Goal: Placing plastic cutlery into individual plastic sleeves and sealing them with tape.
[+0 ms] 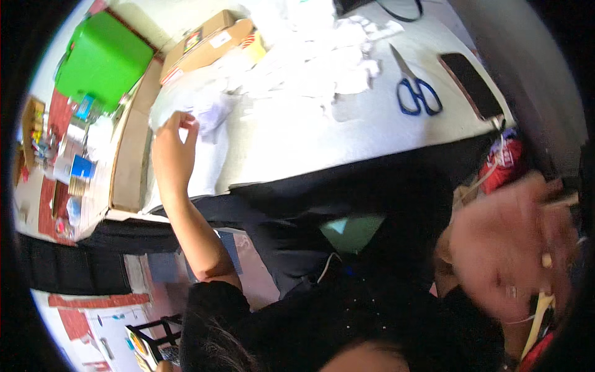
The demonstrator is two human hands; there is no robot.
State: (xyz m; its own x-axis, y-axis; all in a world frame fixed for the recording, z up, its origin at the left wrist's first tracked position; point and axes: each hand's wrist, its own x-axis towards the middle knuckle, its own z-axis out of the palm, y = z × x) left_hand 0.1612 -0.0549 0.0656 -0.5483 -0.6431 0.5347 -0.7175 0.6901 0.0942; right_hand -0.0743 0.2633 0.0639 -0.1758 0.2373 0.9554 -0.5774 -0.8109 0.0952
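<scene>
My left hand (pixel 175 151) is over the left part of the white tabletop (pixel 297 149), fingers bent and the thumb near the fingertips, beside a blurred pale lilac piece of cloth (pixel 211 114). Whether the fingers pinch the cloth is unclear. White cloth (pixel 200 172) lies under the hand. My right hand (pixel 502 242) is a large blur at the right, off the table; its fingers and anything in them cannot be made out. Scissors with dark blue handles (pixel 416 93) lie on the table, blades apart from the white pieces (pixel 325 60) heaped at the back.
A smartphone (pixel 472 86) lies near the table's right edge. At the back left are an opened cardboard box (pixel 209 44) and a green container (pixel 104 58). A blue cup (pixel 82 166) stands on the side surface. Something red (pixel 499 167) is by the table's right corner.
</scene>
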